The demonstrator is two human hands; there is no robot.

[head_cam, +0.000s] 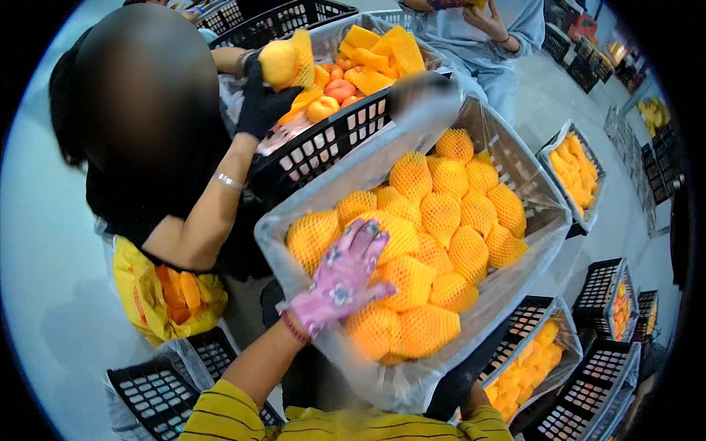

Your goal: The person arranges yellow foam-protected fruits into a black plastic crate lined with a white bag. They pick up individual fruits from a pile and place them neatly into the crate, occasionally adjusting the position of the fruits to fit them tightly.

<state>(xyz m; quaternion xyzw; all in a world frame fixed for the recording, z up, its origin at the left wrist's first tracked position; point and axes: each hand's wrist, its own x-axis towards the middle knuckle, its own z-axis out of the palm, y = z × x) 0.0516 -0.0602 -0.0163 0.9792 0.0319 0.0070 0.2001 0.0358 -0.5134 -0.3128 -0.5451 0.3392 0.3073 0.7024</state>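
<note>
My left hand point(347, 273), in a pink glove with a flower pattern, lies palm down on round fruits in yellow foam nets point(409, 282). Its thumb is spread and its fingers rest on a netted fruit point(396, 236), not closed round it. These fruits fill much of a large crate with a clear plastic liner point(551, 220) before me. My right forearm point(477, 398) shows at the crate's lower right edge; the right hand itself cannot be made out, being hidden by the crate or in dark shadow.
A co-worker's black-gloved hands point(262, 102) hold a fruit point(278, 63) and a foam net over a black crate point(331, 144). Another person point(474, 49) stands beyond. A yellow bag point(129, 281) of foam nets lies left; several filled crates point(571, 171) stand right.
</note>
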